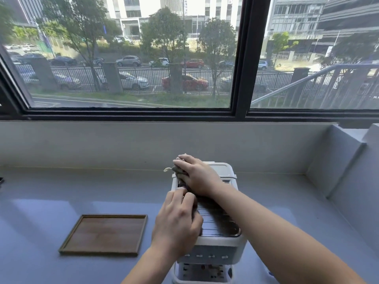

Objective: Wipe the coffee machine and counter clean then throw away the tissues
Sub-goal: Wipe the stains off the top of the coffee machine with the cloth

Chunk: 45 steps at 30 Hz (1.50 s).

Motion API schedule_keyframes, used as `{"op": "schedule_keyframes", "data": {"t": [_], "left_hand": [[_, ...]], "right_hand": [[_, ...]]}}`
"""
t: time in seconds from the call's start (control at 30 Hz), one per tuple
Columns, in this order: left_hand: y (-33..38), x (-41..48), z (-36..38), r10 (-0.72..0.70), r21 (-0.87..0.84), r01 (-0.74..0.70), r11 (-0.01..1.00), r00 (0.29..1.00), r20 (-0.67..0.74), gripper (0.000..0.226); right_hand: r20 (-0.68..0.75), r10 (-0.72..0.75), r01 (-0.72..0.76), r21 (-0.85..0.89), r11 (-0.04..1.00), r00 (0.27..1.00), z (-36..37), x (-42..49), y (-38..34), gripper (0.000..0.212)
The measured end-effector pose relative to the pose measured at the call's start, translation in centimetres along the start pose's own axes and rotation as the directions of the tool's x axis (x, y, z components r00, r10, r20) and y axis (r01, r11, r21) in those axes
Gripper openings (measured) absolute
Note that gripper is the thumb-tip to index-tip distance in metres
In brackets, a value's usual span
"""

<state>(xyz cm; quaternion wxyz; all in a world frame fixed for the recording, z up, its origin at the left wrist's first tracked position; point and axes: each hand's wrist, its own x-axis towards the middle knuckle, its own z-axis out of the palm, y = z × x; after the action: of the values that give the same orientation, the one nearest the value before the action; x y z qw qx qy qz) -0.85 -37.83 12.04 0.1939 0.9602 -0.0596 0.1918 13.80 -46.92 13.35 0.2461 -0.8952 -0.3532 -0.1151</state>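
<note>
A white coffee machine stands on the pale grey counter, seen from above, its ribbed metal top smeared with brown residue. My right hand presses a crumpled, brown-stained tissue onto the back left of the machine's top; a white corner of the tissue sticks out past the fingers. My left hand grips the machine's left edge near the front, fingers curled over the rim. Most of the tissue is hidden under my right hand.
A shallow wooden tray lies on the counter left of the machine. A low grey wall backs the counter below a large window. A stepped ledge rises at the right.
</note>
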Motion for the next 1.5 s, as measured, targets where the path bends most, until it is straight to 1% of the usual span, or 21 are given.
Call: {"op": "schedule_keyframes", "data": {"t": [0.13, 0.23, 0.27, 0.33, 0.43, 0.5, 0.6, 0.7, 0.77, 0.83, 0.9, 0.97, 1.0, 1.07, 1.1, 1.2, 1.27, 1.33, 1.4, 1.43, 1.5], "left_hand": [[0.1, 0.2, 0.1, 0.004, -0.028, -0.004, 1.000, 1.000, 0.017, 0.014], [0.1, 0.2, 0.1, -0.010, -0.041, 0.010, 0.999, 1.000, 0.010, 0.011], [0.1, 0.2, 0.1, -0.010, -0.037, 0.010, 0.999, 1.000, 0.006, 0.009], [0.1, 0.2, 0.2, -0.012, -0.026, 0.013, 1.000, 1.000, 0.007, 0.009], [0.1, 0.2, 0.4, -0.010, -0.024, 0.010, 1.000, 1.000, -0.011, 0.013], [0.0, 0.2, 0.5, 0.008, -0.017, -0.008, 1.000, 1.000, -0.024, 0.018], [-0.1, 0.2, 0.6, 0.016, -0.017, -0.017, 1.000, 1.000, -0.027, 0.019], [-0.2, 0.2, 0.6, 0.026, -0.014, -0.026, 1.000, 0.999, -0.024, 0.015], [-0.2, 0.2, 0.4, 0.030, -0.019, -0.030, 0.999, 0.999, -0.017, 0.015], [0.0, 0.2, 0.1, -0.013, -0.149, 0.008, 0.989, 0.999, -0.033, 0.019], [-0.1, 0.7, -0.7, -0.159, -0.419, 0.110, 0.901, 0.984, -0.085, 0.024], [-1.2, 2.1, -1.5, -0.290, -0.584, 0.172, 0.793, 0.950, -0.113, 0.028], [-2.0, 3.0, -1.9, -0.303, -0.588, 0.181, 0.789, 0.946, -0.115, 0.030], [-3.8, 5.3, -2.2, -0.256, -0.534, 0.185, 0.825, 0.965, -0.063, 0.035], [-4.7, 6.5, -2.1, -0.215, -0.507, 0.187, 0.842, 0.977, 0.004, 0.033], [-6.7, 9.5, -0.9, -0.061, -0.391, 0.147, 0.908, 0.973, 0.223, 0.031], [-7.5, 10.5, 0.0, 0.022, -0.363, 0.095, 0.927, 0.952, 0.304, 0.031], [-7.9, 10.7, 0.6, 0.070, -0.340, 0.048, 0.939, 0.942, 0.327, 0.034], [-8.4, 10.5, 1.0, 0.112, -0.294, -0.022, 0.956, 0.949, 0.293, 0.037], [-8.7, 10.4, 1.1, 0.145, -0.264, -0.072, 0.962, 0.953, 0.266, 0.038], [-9.2, 10.0, 1.0, 0.229, -0.203, -0.182, 0.962, 0.944, 0.238, 0.040]], "right_hand": [[-0.057, 0.187, -0.192, -0.103, 0.976, 0.981, -3.3, -3.1, 4.0, 0.032], [-0.132, 0.278, -0.290, -0.083, 0.954, 0.952, -4.7, -5.5, 4.8, 0.030], [-0.142, 0.283, -0.295, -0.074, 0.953, 0.949, -4.9, -6.1, 4.3, 0.031], [-0.128, 0.222, -0.234, -0.087, 0.968, 0.967, -4.8, -7.4, 2.7, 0.031], [-0.004, 0.065, -0.065, -0.076, 0.995, 0.998, -4.0, -9.7, 0.1, 0.036], [0.054, 0.010, -0.007, -0.055, 0.998, 0.999, -4.0, -10.5, -0.1, 0.037], [0.035, 0.069, -0.066, -0.096, 0.993, 0.997, -4.7, -8.9, 1.2, 0.037], [-0.017, 0.215, -0.216, -0.136, 0.967, 0.976, -4.5, -6.3, 1.8, 0.045], [-0.029, 0.195, -0.197, -0.128, 0.972, 0.980, -3.7, -6.0, 0.8, 0.043], [0.034, 0.059, -0.057, -0.059, 0.997, 0.998, -3.1, -7.0, -0.3, 0.041], [0.127, -0.059, 0.059, 0.000, 0.998, 0.990, -3.6, -8.0, -0.2, 0.043], [0.142, -0.035, 0.034, 0.005, 0.999, 0.989, -4.5, -7.3, 0.9, 0.046], [0.119, 0.012, -0.010, -0.014, 1.000, 0.993, -4.7, -6.8, 1.4, 0.047], [0.085, 0.106, -0.101, -0.063, 0.993, 0.991, -4.5, -6.1, 1.3, 0.049], [0.078, 0.121, -0.115, -0.080, 0.990, 0.990, -4.2, -5.8, 0.9, 0.049], [0.088, 0.091, -0.083, -0.087, 0.993, 0.992, -3.5, -5.8, -0.3, 0.050], [0.105, 0.055, -0.048, -0.066, 0.997, 0.993, -3.8, -6.7, -1.1, 0.051], [0.109, -0.028, 0.032, -0.035, 0.999, 0.994, -4.1, -8.6, -2.1, 0.048], [0.141, -0.112, 0.115, -0.011, 0.993, 0.984, -4.2, -10.8, -2.6, 0.046], [0.157, -0.124, 0.128, -0.013, 0.992, 0.980, -4.4, -11.4, -2.3, 0.047], [0.152, -0.040, 0.047, -0.042, 0.998, 0.988, -5.1, -10.9, -1.3, 0.047]]}}
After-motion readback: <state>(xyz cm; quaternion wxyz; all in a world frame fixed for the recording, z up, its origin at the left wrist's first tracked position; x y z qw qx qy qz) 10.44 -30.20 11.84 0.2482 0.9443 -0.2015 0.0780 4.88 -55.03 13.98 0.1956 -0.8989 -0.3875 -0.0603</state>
